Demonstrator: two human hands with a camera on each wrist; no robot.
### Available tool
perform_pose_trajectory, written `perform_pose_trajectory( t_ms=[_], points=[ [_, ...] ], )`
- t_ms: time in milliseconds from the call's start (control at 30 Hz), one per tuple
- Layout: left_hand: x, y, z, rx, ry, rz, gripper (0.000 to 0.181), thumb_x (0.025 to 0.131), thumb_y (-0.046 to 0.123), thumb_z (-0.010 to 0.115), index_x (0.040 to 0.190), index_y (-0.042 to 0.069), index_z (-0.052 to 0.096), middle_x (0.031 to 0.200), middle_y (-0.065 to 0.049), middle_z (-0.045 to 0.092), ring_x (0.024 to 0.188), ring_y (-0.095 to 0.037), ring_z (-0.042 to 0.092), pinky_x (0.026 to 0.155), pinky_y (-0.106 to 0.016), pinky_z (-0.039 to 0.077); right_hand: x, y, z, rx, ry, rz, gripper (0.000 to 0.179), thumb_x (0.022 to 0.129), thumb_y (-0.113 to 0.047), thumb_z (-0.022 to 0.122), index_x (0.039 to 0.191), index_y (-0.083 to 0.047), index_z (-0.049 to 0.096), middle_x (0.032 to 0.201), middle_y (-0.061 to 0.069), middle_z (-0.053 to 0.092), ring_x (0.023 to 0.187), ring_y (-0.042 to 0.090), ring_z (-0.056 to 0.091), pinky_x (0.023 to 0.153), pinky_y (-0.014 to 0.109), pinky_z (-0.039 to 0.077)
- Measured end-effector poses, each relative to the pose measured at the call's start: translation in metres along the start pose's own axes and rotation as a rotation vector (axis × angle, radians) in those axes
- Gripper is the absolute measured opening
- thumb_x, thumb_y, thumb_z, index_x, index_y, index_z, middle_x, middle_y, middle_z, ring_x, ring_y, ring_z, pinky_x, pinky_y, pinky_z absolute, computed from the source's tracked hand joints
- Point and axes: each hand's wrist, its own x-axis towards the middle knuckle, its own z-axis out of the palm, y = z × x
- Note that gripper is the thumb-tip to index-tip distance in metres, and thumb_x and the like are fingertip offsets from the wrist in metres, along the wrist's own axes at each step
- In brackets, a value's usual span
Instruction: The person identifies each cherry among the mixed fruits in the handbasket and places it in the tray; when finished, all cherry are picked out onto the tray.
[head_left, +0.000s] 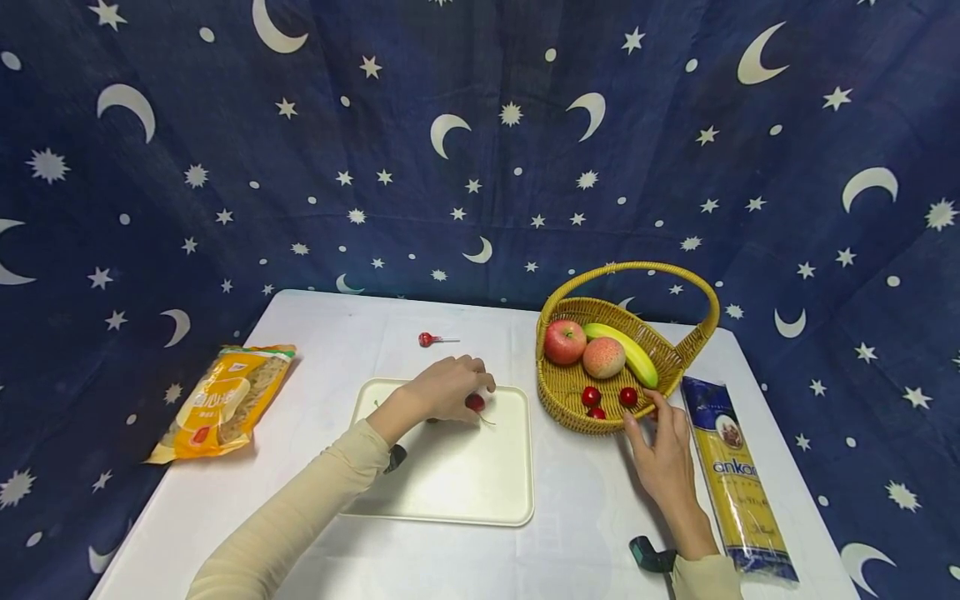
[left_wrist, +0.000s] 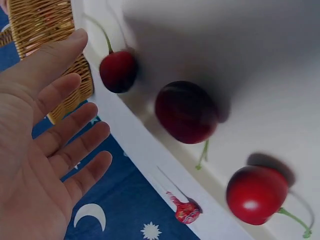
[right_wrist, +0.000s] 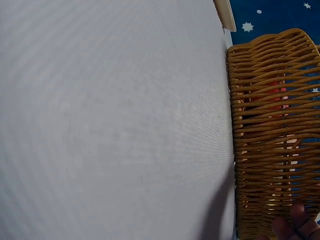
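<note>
In the head view my left hand (head_left: 448, 392) is over the cream tray (head_left: 480, 492), palm down, beside a dark red cherry (head_left: 475, 402). The left wrist view shows its fingers loosely spread and holding nothing, the thumb nearest a stemmed cherry (left_wrist: 118, 71). Two more cherries lie on the tray: a darker one (left_wrist: 186, 112) and a bright red one (left_wrist: 257, 195). My right hand (head_left: 667, 454) grips the near right rim of the wicker basket (head_left: 570, 412), index finger over the edge. Inside are an apple (head_left: 565, 342), a peach (head_left: 603, 357), a banana (head_left: 633, 354) and three cherries (head_left: 591, 395).
A wrapped red lollipop (head_left: 426, 339) lies behind the tray. At the left edge of the white table (head_left: 330, 333) is an orange food bag (head_left: 225, 400). A long yellow and blue pasta packet (head_left: 738, 483) lies right of the right hand. The basket's arched handle (head_left: 637, 267) stands up.
</note>
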Motion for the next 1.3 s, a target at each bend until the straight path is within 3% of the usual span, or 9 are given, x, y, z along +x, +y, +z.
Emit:
perform_pose_trajectory(
  t_ms=[267, 600, 767, 933, 1200, 1300],
  points=[
    [0.009, 0.002, -0.007, -0.028, 0.038, 0.052, 0.049, 0.086, 0.041, 0.089, 0.126, 0.019, 0.073, 0.117, -0.005, 0.073, 0.098, -0.021, 0.066, 0.093, -0.042, 0.056, 0.0, 0.0, 0.0, -0.006, -0.004, 0.001, 0.06, 0.106, -0.033, 0.064, 0.157, -0.012, 0.042, 0.133, 0.022, 0.048, 0.126, 0.039, 0.049, 0.095, 0.051, 0.04],
    [0.022, 0.013, -0.022, -0.033, 0.015, 0.073, 0.045, 0.089, 0.036, 0.086, 0.129, 0.018, 0.073, 0.121, -0.007, 0.075, 0.101, -0.022, 0.07, 0.093, -0.043, 0.057, 0.001, 0.002, 0.0, -0.005, -0.01, 0.006, 0.06, 0.106, -0.033, 0.065, 0.157, -0.012, 0.042, 0.133, 0.022, 0.047, 0.126, 0.039, 0.049, 0.095, 0.051, 0.039],
    [0.031, 0.026, -0.034, -0.082, -0.008, 0.087, 0.04, 0.094, 0.034, 0.082, 0.13, 0.02, 0.072, 0.12, -0.007, 0.077, 0.106, -0.021, 0.074, 0.094, -0.043, 0.059, 0.001, 0.003, 0.0, -0.003, -0.004, -0.003, 0.06, 0.106, -0.033, 0.065, 0.157, -0.012, 0.043, 0.133, 0.023, 0.048, 0.124, 0.039, 0.049, 0.094, 0.051, 0.039],
    [0.047, 0.045, -0.046, -0.087, -0.039, 0.115, 0.04, 0.095, 0.034, 0.081, 0.131, 0.02, 0.072, 0.117, -0.005, 0.079, 0.102, -0.019, 0.074, 0.09, -0.043, 0.06, 0.001, 0.003, 0.0, -0.003, 0.003, -0.006, 0.059, 0.105, -0.032, 0.065, 0.156, -0.012, 0.043, 0.131, 0.023, 0.048, 0.123, 0.039, 0.05, 0.093, 0.05, 0.039],
    [0.084, 0.074, -0.064, -0.027, -0.058, 0.172, 0.041, 0.094, 0.039, 0.082, 0.129, 0.022, 0.073, 0.113, 0.003, 0.077, 0.095, -0.011, 0.067, 0.085, -0.037, 0.057, 0.001, 0.003, 0.0, -0.005, -0.015, 0.013, 0.061, 0.106, -0.034, 0.065, 0.158, -0.012, 0.041, 0.132, 0.023, 0.047, 0.125, 0.039, 0.049, 0.096, 0.053, 0.041],
    [0.101, 0.084, -0.069, 0.015, -0.065, 0.197, 0.039, 0.094, 0.038, 0.083, 0.129, 0.023, 0.074, 0.116, 0.005, 0.078, 0.103, -0.011, 0.067, 0.09, -0.035, 0.058, 0.001, 0.002, 0.0, -0.005, -0.011, 0.009, 0.061, 0.106, -0.034, 0.065, 0.158, -0.011, 0.041, 0.131, 0.022, 0.047, 0.124, 0.039, 0.05, 0.096, 0.053, 0.041]
  ],
)
